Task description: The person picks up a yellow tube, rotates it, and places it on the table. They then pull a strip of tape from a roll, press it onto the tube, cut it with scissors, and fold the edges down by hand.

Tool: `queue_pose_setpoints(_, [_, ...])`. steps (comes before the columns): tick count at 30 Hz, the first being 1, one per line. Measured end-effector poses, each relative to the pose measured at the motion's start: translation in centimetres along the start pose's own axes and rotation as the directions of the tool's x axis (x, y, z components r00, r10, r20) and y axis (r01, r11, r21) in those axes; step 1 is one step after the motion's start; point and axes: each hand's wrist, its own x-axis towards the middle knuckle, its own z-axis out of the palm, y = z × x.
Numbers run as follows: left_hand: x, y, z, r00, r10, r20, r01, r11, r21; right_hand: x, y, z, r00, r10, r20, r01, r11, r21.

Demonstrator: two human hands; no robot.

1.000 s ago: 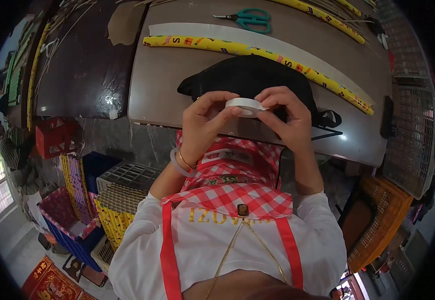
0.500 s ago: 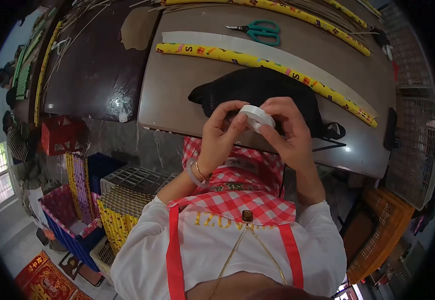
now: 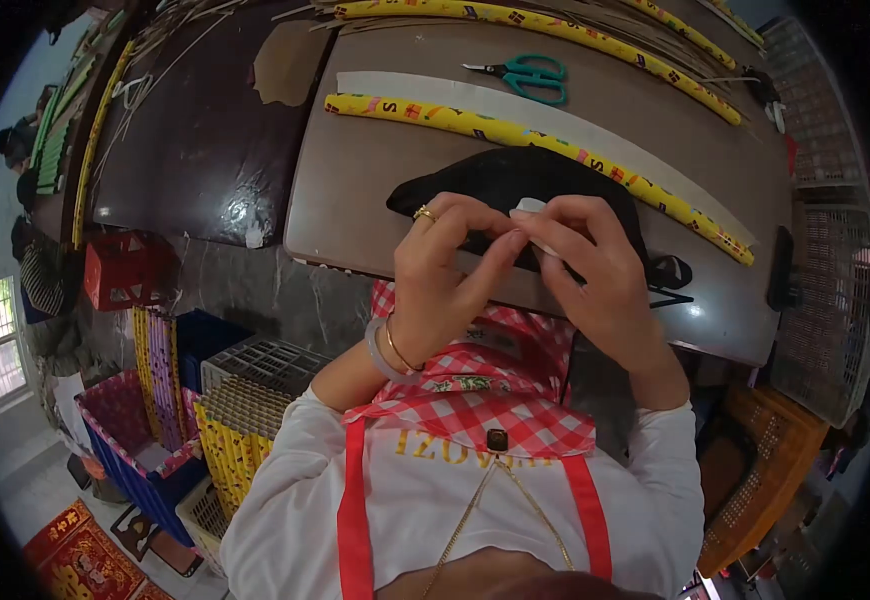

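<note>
A small white roll (image 3: 530,206) is held between the fingers of my right hand (image 3: 597,270), partly hidden by them. My left hand (image 3: 450,255) is closed in a pinch against the roll's near side, its fingertips meeting those of the right; what lies between them is too small to make out. Under and behind both hands a black cloth bag (image 3: 515,170) lies on the brown table (image 3: 355,170). Beyond it is a long yellow patterned roll (image 3: 455,118) with a white paper edge. Teal-handled scissors (image 3: 533,78) rest farther back.
More yellow rolls (image 3: 555,33) and thin sticks lie at the back. A dark tabletop (image 3: 185,130) adjoins on the left. Below left are a red crate (image 3: 120,272), a blue bin (image 3: 145,495) and bundled yellow tubes (image 3: 240,440). At right stands an orange crate (image 3: 770,470).
My hands have turned and closed in over the white roll, which now shows less and is tilted. The left fingers have shifted from its side to a pinch beside the right fingertips.
</note>
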Motion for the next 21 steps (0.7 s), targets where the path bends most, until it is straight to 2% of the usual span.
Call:
queue_pose_setpoints(2, [-0.2, 0.0, -0.1, 1.0, -0.011, 0.001, 0.011, 1.0, 0.008, 0.1, -0.5, -0.2, 1.0, -0.016, 0.005, 0.016, 0.999, -0.052])
queue_pose_setpoints(4, [-0.3, -0.1, -0.4, 1.0, 0.02, -0.019, -0.021, 0.998, -0.055, 0.5, -1.5, -0.5, 0.969, 0.247, 0.003, -0.241, 0.944, 0.225])
queue_pose_setpoints(5, [-0.3, 0.1, -0.5, 1.0, 0.025, -0.019, -0.026, 0.998, -0.052, 0.5, -1.2, -0.6, 0.97, 0.243, -0.001, -0.237, 0.945, 0.226])
queue_pose_setpoints(8, [-0.2, 0.3, -1.0, 0.996, 0.079, -0.047, -0.082, 0.993, -0.079, 0.4, 0.5, -1.2, 0.967, 0.095, 0.238, -0.175, 0.923, 0.342])
queue_pose_setpoints(9, [-0.3, 0.1, -1.2, 0.997, 0.064, -0.05, -0.07, 0.988, -0.134, 0.4, 0.6, -1.3, 0.968, 0.091, 0.236, -0.17, 0.924, 0.342])
queue_pose_setpoints(11, [-0.2, -0.1, -1.3, 0.997, 0.051, -0.05, -0.059, 0.98, -0.188, 0.5, 0.7, -1.5, 0.912, 0.142, 0.384, -0.347, 0.768, 0.539])
queue_pose_setpoints(12, [-0.3, -0.2, -1.3, 0.998, 0.025, -0.06, -0.037, 0.976, -0.214, 0.6, 0.7, -1.7, 0.913, 0.141, 0.383, -0.345, 0.768, 0.539])
queue_pose_setpoints(14, [-0.3, -0.4, -1.4, 0.998, -0.002, -0.068, -0.014, 0.97, -0.241, 1.1, 0.6, -2.2, 0.76, 0.284, 0.585, -0.633, 0.527, 0.567])
queue_pose_setpoints(17, [-0.2, -0.7, -1.4, 0.995, -0.08, -0.066, 0.058, 0.956, -0.288, 2.6, 0.6, -2.8, 0.709, 0.376, 0.597, -0.691, 0.539, 0.482])
queue_pose_setpoints(18, [0.0, -1.0, -1.4, 0.994, -0.086, -0.07, 0.066, 0.966, -0.25, 3.0, 0.6, -2.6, 0.754, 0.371, 0.542, -0.632, 0.635, 0.444])
queue_pose_setpoints(19, [0.3, -1.3, -1.4, 0.993, -0.091, -0.075, 0.073, 0.975, -0.212, 3.6, 0.5, -2.8, 0.753, 0.373, 0.542, -0.633, 0.635, 0.442])
queue_pose_setpoints(20, [0.9, -1.6, -1.4, 0.993, -0.092, -0.076, 0.073, 0.974, -0.215, 4.3, 0.3, -3.3, 0.804, 0.375, 0.46, -0.546, 0.773, 0.323])
queue_pose_setpoints(21, [1.7, -2.0, -1.6, 0.996, 0.047, -0.074, -0.043, 0.998, 0.045, 5.0, 0.2, -3.7, 0.853, 0.357, 0.38, -0.447, 0.876, 0.18])
